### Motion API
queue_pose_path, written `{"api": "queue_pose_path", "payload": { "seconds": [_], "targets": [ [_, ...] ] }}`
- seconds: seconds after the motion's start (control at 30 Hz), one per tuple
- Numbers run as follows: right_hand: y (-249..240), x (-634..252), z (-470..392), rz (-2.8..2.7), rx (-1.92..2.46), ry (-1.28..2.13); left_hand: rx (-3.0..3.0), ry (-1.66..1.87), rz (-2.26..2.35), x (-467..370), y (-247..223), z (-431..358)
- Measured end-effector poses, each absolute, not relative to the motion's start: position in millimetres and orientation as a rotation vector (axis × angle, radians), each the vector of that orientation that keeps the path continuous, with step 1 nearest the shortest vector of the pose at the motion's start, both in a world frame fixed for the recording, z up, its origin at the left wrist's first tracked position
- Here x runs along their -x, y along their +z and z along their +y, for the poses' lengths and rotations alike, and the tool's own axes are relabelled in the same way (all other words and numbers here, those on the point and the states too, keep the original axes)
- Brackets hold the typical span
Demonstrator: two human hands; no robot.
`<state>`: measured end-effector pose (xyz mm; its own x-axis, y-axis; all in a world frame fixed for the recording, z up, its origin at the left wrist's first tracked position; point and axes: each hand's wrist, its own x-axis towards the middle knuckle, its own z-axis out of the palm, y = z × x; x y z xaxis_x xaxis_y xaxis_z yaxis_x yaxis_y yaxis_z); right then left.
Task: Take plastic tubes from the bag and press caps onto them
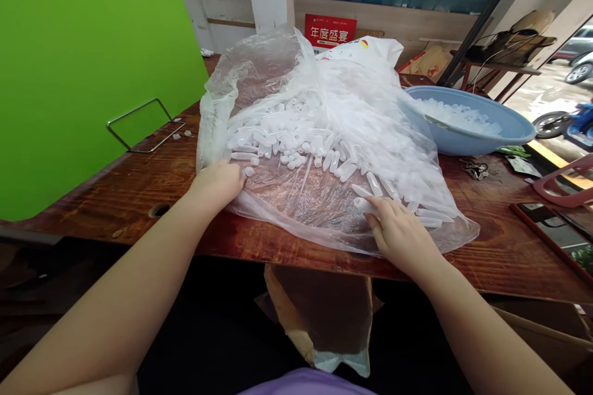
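Clear plastic leads off for us: a big, crumpled bag (310, 197), our landmark, lies spread across the brown wooden table (111, 210), its mouth towards us. Inside it we have a heap of small whitish plastic pieces (273, 126), many of them tube-shaped, piled through its middle and far part, with a few strays nearer its front edge.

Over to the left hand (218, 184), and there it is at the bag's near left corner, fingers curled closed on the film. On the bag's near right side we find the right hand (401, 231), palm down, fingers bent, fingertips right by a loose whitish piece; whether they pinch that piece, the film or both, we cannot tell.

Just right of the bag we spot a blue basin (482, 143) loaded with more whitish pieces (456, 117), and nearer us on that side, a bunch of keys (475, 168). Swing to the left of the bag and we get a bent metal wire frame (134, 111) against a bright green panel (92, 62). Behind the bag, we pick out a red sign (330, 31) with white characters.
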<state>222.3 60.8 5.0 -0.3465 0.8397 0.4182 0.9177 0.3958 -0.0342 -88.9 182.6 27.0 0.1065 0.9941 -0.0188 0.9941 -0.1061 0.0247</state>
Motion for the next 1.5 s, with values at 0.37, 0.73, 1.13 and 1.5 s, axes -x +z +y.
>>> {"api": "queue_pose_path", "payload": {
  "seconds": [0.37, 0.73, 1.13, 1.5],
  "targets": [
    [14, -181, 29, -2.233, 1.210, 0.080, -2.445, 0.800, 1.380, 42, 32, 84],
    [14, -186, 13, -2.343, 1.003, 0.072, -2.392, 0.675, 0.922, 22, 24, 50],
    [8, -176, -2, -2.059, 1.116, 0.514, -2.483, 0.627, 0.739, 26, 29, 42],
    [11, -173, 0, -1.995, 1.274, 0.548, -2.514, 0.699, 0.654, 23, 27, 35]
  ]
}}
